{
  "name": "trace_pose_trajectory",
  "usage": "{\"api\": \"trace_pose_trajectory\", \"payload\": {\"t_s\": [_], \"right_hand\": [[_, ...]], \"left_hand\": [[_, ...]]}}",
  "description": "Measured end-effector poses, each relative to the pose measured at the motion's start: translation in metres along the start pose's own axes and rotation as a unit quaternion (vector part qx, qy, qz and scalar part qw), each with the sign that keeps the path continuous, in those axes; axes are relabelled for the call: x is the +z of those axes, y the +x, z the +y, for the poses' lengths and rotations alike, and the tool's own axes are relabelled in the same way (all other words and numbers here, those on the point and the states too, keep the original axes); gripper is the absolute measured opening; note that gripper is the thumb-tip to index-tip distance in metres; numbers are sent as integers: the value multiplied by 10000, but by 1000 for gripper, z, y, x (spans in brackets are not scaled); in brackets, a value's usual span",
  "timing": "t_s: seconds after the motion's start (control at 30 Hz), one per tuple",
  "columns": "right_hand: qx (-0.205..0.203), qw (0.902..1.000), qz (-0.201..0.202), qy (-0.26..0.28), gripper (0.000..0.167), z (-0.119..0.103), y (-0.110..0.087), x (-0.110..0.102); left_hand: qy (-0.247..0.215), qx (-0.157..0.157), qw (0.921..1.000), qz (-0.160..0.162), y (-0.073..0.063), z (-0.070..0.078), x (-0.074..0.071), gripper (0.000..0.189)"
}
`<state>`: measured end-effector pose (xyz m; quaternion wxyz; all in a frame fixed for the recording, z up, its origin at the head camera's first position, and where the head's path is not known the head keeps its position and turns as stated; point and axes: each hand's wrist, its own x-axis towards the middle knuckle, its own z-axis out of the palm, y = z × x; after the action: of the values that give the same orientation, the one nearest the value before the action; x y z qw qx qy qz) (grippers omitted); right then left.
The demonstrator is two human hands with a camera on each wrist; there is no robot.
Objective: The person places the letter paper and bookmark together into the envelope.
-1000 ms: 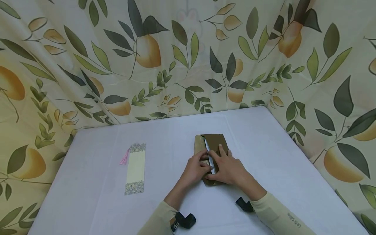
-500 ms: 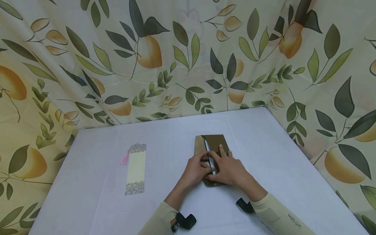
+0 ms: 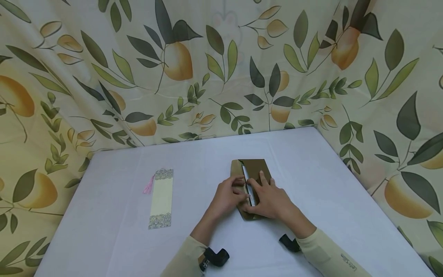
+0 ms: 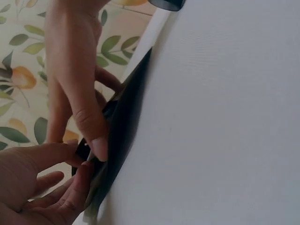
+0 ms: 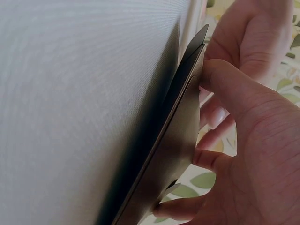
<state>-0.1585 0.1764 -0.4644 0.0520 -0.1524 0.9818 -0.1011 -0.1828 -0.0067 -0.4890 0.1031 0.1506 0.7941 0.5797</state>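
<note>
Key relation: the slit in the brown envelope (image 3: 258, 166) runs between the two hands, so left works the flap (image 3: 237, 168) side, right the body side. Envelope sits on the white desk (image 3: 119, 200) dead ahead of the person, long axis roughly fore-aft, slit along that same axis. Neither hand is nearer; both are touching it. Left hand (image 3: 226, 196): fingers curled in, thumb and fingertips close together, looks like a pinch on the flap edge. Right hand (image 3: 270, 198): fingers well spread, thumb and index resting by the slit, others on the body, no real grip that I can see. Container check: a pale insert (image 3: 251, 194) shows as a narrow band in the slit; can't tell what it is or how deep it goes. Can't tell from the wrist views whether the envelope is flat or slightly raised. Outside it: bookmark (image 3: 161, 196) with pink tassel (image 3: 148, 185), off to the left, also fore-aft, well apart, left hand nearer, nothing touching it.
</note>
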Motion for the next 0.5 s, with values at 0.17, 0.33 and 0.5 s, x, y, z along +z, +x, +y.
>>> {"api": "trace_pose_trajectory", "payload": {"t_s": [0.17, 0.33, 0.5], "right_hand": [[15, 10000, -81, -7, 88, -1, 1, 0], [80, 9999, -122, -14, 89, 0, 1, 0], [79, 9999, -100, -36, 89, 0, 2, 1]], "left_hand": [[48, 57, 10000, 54, 0, -1, -10, 49], [85, 81, 9998, 153, 2, -1, -22, 41], [-50, 19, 9998, 176, 4, -4, -32, 39]]}}
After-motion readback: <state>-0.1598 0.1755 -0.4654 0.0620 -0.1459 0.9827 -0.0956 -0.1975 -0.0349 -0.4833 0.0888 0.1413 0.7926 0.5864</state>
